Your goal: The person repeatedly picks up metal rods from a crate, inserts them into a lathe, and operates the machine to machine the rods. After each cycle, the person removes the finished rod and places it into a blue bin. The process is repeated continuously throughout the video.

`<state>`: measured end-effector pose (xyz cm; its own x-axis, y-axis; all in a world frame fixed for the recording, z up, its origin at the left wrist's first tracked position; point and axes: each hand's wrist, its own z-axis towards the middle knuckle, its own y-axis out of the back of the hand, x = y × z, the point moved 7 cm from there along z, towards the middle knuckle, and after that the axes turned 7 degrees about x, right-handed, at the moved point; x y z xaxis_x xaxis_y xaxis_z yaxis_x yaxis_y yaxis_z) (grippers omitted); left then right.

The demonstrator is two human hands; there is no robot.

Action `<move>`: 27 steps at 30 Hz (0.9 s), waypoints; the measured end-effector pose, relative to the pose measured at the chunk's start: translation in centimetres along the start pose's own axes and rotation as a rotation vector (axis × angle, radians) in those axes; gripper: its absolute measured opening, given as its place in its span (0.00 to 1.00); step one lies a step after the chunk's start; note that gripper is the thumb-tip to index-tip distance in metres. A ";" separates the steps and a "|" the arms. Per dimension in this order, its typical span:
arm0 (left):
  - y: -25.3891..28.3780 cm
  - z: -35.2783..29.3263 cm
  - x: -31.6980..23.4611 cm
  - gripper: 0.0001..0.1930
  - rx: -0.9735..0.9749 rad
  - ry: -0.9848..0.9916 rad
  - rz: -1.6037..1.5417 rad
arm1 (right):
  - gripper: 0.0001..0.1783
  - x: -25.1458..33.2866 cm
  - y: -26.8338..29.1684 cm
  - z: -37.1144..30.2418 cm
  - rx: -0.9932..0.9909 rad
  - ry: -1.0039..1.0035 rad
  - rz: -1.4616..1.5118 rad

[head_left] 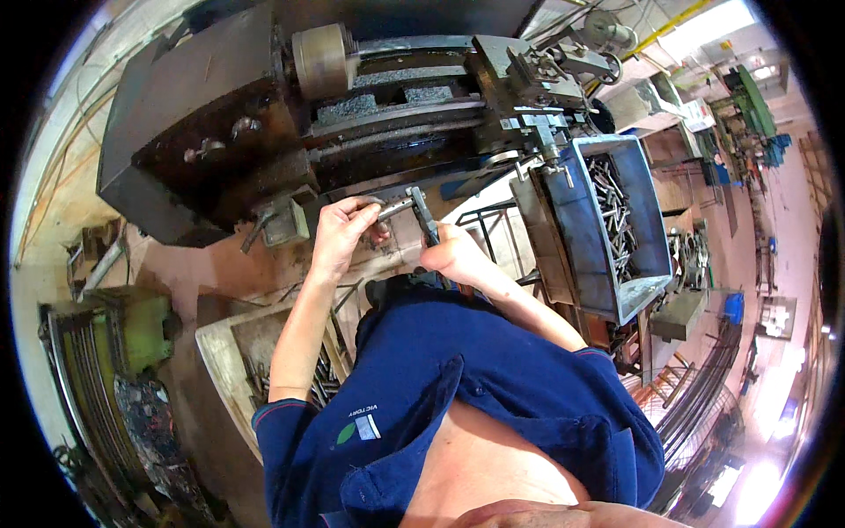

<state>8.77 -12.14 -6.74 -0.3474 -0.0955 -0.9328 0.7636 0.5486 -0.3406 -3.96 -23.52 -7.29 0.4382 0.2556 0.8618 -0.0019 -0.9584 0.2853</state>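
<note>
Left fingers [363,216] pinching metal rod [396,208], long axis rightward; right fingers [437,255] gripping dark tool [423,214]

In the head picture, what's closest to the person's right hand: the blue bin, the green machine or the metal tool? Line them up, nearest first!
1. Metal tool: in the right hand itself.
2. Blue bin: just off to the hand's right, with metal pieces inside.
3. Green machine: way off in the background, upper right.
</note>
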 end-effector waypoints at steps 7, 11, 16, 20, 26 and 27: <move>-2.5 0.4 5.3 0.12 0.062 0.175 -0.093 | 0.05 -1.9 2.9 1.3 -0.166 -0.006 0.541; -7.8 1.5 7.5 0.16 0.300 0.108 -0.063 | 0.09 -0.8 6.2 3.9 -0.294 0.046 0.639; -9.9 6.8 4.8 0.20 0.338 0.073 -0.072 | 0.06 0.3 11.4 8.4 -0.345 0.191 0.640; -10.2 11.2 3.7 0.26 0.244 0.046 0.103 | 0.07 0.7 14.2 11.4 -0.340 0.158 0.681; -10.3 17.5 4.8 0.27 0.145 0.108 -0.053 | 0.11 1.3 18.3 15.0 -0.318 0.236 0.587; -10.2 18.1 4.9 0.27 0.131 0.071 -0.154 | 0.16 1.6 18.6 15.0 -0.278 0.209 0.616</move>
<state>9.15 -33.24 -9.98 -0.4992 -0.1087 -0.8597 0.7614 0.4185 -0.4950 10.24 -42.80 -6.90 0.1022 -0.2771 0.9554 -0.4357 -0.8759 -0.2075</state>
